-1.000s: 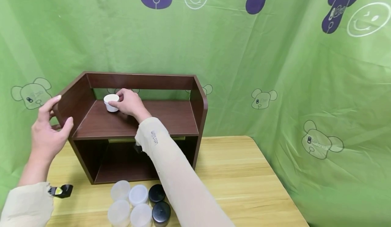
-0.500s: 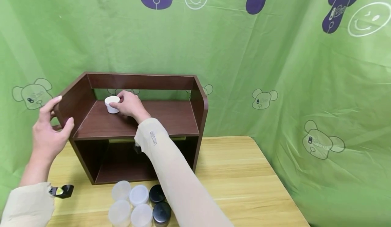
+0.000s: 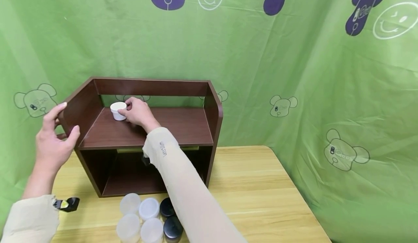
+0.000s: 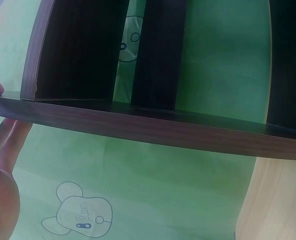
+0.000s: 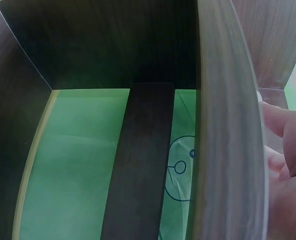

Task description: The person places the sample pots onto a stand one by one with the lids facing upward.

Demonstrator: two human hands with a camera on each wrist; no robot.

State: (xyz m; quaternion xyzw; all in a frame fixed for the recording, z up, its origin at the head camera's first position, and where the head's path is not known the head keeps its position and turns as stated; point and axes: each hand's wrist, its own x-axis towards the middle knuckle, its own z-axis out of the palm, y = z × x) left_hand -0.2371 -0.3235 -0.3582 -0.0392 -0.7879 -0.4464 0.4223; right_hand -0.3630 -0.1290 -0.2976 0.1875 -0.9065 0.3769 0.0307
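A small white round jar (image 3: 117, 115) is upright over the top deck of a dark brown two-tier desk shelf (image 3: 183, 126), near its left side. My right hand (image 3: 139, 113) pinches the jar from the right, between thumb and fingers. My left hand (image 3: 53, 141) holds the front edge of the shelf's left side panel, thumb on one side and fingers on the other. In the left wrist view some fingers (image 4: 8, 145) show past that panel (image 4: 153, 127). The right wrist view has the jar mostly hidden behind the upper board's edge (image 5: 233, 130).
Several round containers stand in front of the shelf: translucent ones with pale lids (image 3: 128, 228) and black-lidded ones (image 3: 173, 228). The light wooden table (image 3: 261, 192) extends to the right. A green printed curtain (image 3: 245, 54) hangs behind and to the right.
The white jar shifts slightly toward the front, then a little back to the left, in my right hand. My left hand keeps its place on the shelf's side panel.
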